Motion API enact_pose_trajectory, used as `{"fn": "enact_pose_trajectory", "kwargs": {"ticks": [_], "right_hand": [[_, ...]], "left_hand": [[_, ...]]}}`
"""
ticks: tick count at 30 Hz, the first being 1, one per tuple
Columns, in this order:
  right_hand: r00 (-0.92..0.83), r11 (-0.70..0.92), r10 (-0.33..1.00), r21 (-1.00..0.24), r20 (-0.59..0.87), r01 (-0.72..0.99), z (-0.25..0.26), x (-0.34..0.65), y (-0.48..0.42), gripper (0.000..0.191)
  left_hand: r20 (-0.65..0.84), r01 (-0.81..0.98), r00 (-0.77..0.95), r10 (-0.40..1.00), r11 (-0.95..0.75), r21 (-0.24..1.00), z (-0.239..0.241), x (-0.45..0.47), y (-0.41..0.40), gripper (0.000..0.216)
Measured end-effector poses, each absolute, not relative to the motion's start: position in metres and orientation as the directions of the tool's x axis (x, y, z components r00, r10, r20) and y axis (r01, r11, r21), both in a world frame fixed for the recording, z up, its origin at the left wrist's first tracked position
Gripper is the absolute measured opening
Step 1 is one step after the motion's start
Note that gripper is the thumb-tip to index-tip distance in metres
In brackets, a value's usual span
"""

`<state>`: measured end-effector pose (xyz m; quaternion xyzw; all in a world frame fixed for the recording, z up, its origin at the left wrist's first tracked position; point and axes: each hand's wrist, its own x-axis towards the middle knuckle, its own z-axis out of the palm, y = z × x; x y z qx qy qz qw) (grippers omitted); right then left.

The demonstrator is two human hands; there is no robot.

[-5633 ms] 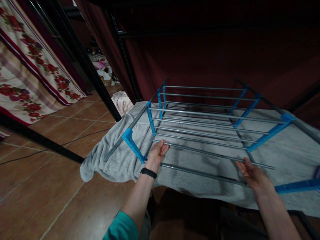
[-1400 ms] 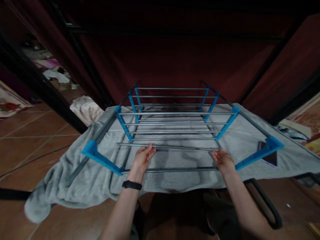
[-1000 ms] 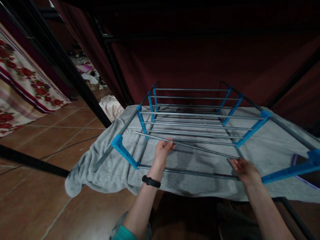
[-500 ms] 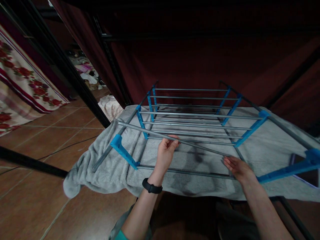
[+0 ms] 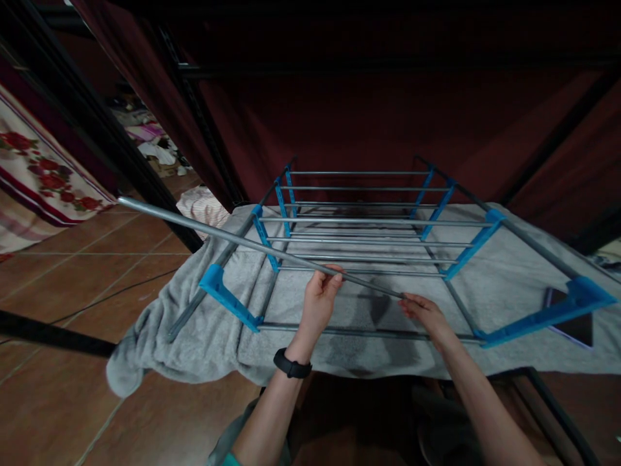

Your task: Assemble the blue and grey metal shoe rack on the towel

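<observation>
- One loose metal rod (image 5: 218, 233) is slanting over the blue-bracketed rack (image 5: 373, 221), its left end projecting past the frame.
- Our left hand (image 5: 321, 301) is pinching this rod between thumb and curled fingers.
- Our right hand (image 5: 423, 314) is closing its fingertips on the rod's right end.
- We are noting the rack resting on a grey blanket (image 5: 204, 353), a phone (image 5: 579, 328) lying by its right bracket.

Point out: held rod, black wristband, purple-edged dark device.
Held rod (image 5: 242, 241): head view, mid-length of its bare shaft.
Black wristband (image 5: 293, 367): head view, middle of the band.
Purple-edged dark device (image 5: 579, 327): head view, dark face, on the part showing below the blue bracket (image 5: 538, 320).
</observation>
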<state>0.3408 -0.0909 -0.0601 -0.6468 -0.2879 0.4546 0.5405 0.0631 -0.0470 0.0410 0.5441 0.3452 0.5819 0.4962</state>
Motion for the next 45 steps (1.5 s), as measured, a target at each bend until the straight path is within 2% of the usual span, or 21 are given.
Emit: {"fn": "enact_pose_trajectory", "kwargs": {"ticks": [7,12,19,26,38,45], "right_hand": [[0.298,-0.207,0.931,-0.977,-0.212,-0.049,-0.058,0.318,-0.09,0.044],[0.254,-0.169,0.954,-0.986,-0.159,0.017,-0.06,0.307,-0.088,0.05],[0.319,-0.093,0.946,-0.992,-0.062,0.083,-0.069,0.315,-0.084,0.042],[0.361,-0.09,0.931,-0.992,-0.053,0.087,-0.069,0.322,-0.084,0.041],[0.401,-0.082,0.915,-0.995,-0.05,0.064,-0.059,0.326,-0.086,0.039],[0.437,-0.094,0.898,-0.993,-0.056,0.067,-0.052,0.332,-0.09,0.039]], "left_hand": [[0.315,-0.241,0.117,0.942,-0.281,0.929,0.03,0.073,-0.052,0.03],[0.368,-0.224,0.103,0.924,-0.339,0.914,0.033,0.074,-0.058,0.033],[0.519,-0.124,0.0,0.855,-0.515,0.848,0.046,0.059,-0.053,0.029],[0.564,0.094,-0.024,0.825,-0.56,0.823,0.049,0.044,-0.047,0.029],[0.633,0.316,0.11,0.766,-0.631,0.709,0.048,0.037,-0.047,0.027],[0.652,0.383,0.178,0.737,-0.662,0.644,0.028,0.027,-0.032,0.025]]}}
